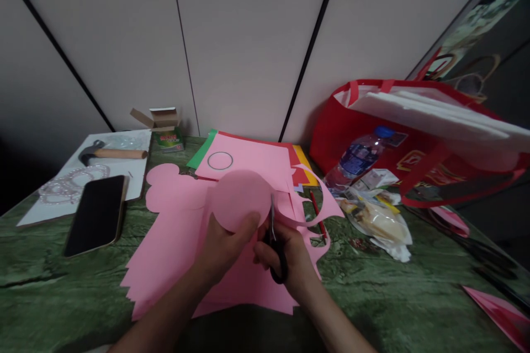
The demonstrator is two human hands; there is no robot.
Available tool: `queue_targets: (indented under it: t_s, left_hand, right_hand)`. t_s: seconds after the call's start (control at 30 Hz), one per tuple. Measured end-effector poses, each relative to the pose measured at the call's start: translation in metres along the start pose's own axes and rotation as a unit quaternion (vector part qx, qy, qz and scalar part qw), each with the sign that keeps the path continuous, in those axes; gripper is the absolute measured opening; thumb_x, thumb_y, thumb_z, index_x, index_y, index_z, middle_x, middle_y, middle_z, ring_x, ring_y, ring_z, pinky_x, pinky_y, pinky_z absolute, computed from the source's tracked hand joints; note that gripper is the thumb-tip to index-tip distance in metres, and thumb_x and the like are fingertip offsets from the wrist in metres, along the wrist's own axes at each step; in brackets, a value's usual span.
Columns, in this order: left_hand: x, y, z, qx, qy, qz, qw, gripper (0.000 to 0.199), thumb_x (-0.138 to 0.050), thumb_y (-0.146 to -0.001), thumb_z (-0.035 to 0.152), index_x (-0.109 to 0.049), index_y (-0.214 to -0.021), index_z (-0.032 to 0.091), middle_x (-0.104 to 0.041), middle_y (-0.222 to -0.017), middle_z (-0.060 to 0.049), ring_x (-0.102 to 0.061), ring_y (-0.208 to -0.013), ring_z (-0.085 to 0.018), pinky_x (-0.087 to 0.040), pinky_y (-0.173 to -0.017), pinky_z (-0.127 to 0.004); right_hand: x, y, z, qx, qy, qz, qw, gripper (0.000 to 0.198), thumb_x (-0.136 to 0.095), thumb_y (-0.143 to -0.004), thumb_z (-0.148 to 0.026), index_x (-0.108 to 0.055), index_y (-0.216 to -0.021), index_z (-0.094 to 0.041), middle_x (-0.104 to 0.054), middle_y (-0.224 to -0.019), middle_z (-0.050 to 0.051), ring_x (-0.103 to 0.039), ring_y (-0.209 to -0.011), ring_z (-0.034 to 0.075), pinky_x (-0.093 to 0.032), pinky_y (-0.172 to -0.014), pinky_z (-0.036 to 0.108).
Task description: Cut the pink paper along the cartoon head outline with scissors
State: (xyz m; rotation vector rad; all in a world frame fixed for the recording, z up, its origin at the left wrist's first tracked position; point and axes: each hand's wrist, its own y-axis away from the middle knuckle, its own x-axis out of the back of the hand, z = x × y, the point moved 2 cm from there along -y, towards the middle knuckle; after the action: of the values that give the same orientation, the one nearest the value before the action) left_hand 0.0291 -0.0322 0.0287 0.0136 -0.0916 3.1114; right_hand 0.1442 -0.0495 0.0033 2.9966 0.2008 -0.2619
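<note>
My left hand (226, 242) pinches a round piece of pink paper (241, 198) at its lower edge, thumb on top. Black-handled scissors (278, 259) sit in my right hand (292, 256), blades pointing away from me along the disc's right edge. A curved strip of pink paper (329, 204) trails off to the right of the blades. Under both hands lies a stack of pink sheets (165, 265). Several pink discs (159, 193) rest at its upper left. Behind is a pink sheet with a drawn circle (220, 160), lying on coloured sheets.
On the left are a phone (97, 215), a hammer (120, 153), a bead string (70, 185) and an open small box (169, 132). To the right stand a bottle (358, 157) and a red bag (331, 127), beside a plastic food package (381, 220). A red pencil (317, 209) lies near the scraps.
</note>
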Motion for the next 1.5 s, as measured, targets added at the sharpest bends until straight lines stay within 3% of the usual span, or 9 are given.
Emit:
queue_targets:
  t_s: [0.3, 0.57, 0.73, 0.83, 0.93, 1.23, 1.5]
  left_hand:
    - [0.006, -0.002, -0.004, -0.027, -0.034, 0.070, 0.997, 0.030, -0.058, -0.072, 0.025, -0.047, -0.046, 0.018, -0.045, -0.041, 0.006, -0.046, -0.039, -0.007, -0.037, -0.037, -0.017]
    - [0.003, -0.001, -0.002, -0.007, -0.046, 0.080, 0.996, 0.027, -0.059, -0.071, 0.028, -0.052, -0.047, 0.018, -0.054, -0.042, 0.003, -0.053, -0.041, -0.011, -0.041, -0.037, -0.019]
    - [-0.001, 0.002, -0.003, 0.014, -0.058, 0.065, 0.996, 0.028, -0.059, -0.073, 0.030, -0.054, -0.048, 0.017, -0.053, -0.039, 0.003, -0.054, -0.039, -0.012, -0.044, -0.039, -0.020]
    - [-0.003, 0.003, -0.005, 0.010, -0.046, 0.057, 0.997, 0.012, -0.061, -0.071, 0.026, -0.063, -0.064, 0.016, -0.066, -0.058, 0.000, -0.064, -0.057, -0.015, -0.051, -0.051, -0.021]
    - [-0.004, 0.005, -0.008, 0.031, -0.052, 0.054, 0.997, 0.015, -0.063, -0.070, 0.028, -0.066, -0.079, 0.016, -0.071, -0.076, -0.003, -0.067, -0.074, -0.018, -0.054, -0.063, -0.024]
    - [-0.006, 0.004, -0.006, 0.033, -0.055, 0.025, 0.998, 0.010, -0.061, -0.069, 0.026, -0.066, -0.071, 0.017, -0.071, -0.070, -0.003, -0.067, -0.070, -0.019, -0.054, -0.064, -0.026]
    - [-0.003, 0.002, -0.006, 0.060, -0.070, 0.015, 0.996, 0.014, -0.061, -0.070, 0.029, -0.068, -0.074, 0.018, -0.072, -0.077, -0.004, -0.066, -0.078, -0.019, -0.054, -0.069, -0.026]
  right_hand:
    - [0.001, -0.002, 0.011, -0.023, -0.022, 0.002, 1.000, 0.029, -0.075, -0.057, -0.031, -0.050, -0.063, -0.017, -0.049, -0.046, -0.008, -0.047, -0.039, 0.007, -0.034, -0.036, 0.017]
    - [-0.001, 0.000, 0.011, -0.006, -0.020, -0.020, 1.000, 0.027, -0.074, -0.061, -0.031, -0.051, -0.064, -0.018, -0.051, -0.047, -0.007, -0.047, -0.041, 0.008, -0.035, -0.038, 0.018]
    - [0.001, -0.002, 0.014, 0.010, -0.012, -0.025, 1.000, 0.027, -0.075, -0.061, -0.030, -0.052, -0.068, -0.018, -0.049, -0.050, -0.006, -0.042, -0.043, 0.009, -0.032, -0.041, 0.020]
    - [0.004, -0.004, 0.012, 0.053, -0.010, -0.019, 0.998, 0.026, -0.076, -0.061, -0.027, -0.054, -0.072, -0.018, -0.046, -0.056, -0.006, -0.039, -0.051, 0.009, -0.032, -0.047, 0.021]
    - [0.006, -0.006, 0.011, 0.063, -0.013, -0.004, 0.998, 0.029, -0.077, -0.059, -0.027, -0.051, -0.070, -0.018, -0.044, -0.059, -0.007, -0.037, -0.055, 0.010, -0.031, -0.050, 0.021]
    - [0.006, -0.006, 0.003, 0.038, 0.010, 0.000, 0.999, 0.036, -0.080, -0.054, -0.030, -0.049, -0.068, -0.018, -0.042, -0.057, -0.007, -0.035, -0.054, 0.010, -0.030, -0.049, 0.022]
    - [0.010, -0.009, 0.015, 0.048, 0.023, 0.001, 0.999, 0.036, -0.078, -0.057, -0.035, -0.047, -0.065, -0.020, -0.044, -0.059, -0.005, -0.037, -0.056, 0.011, -0.030, -0.049, 0.023]
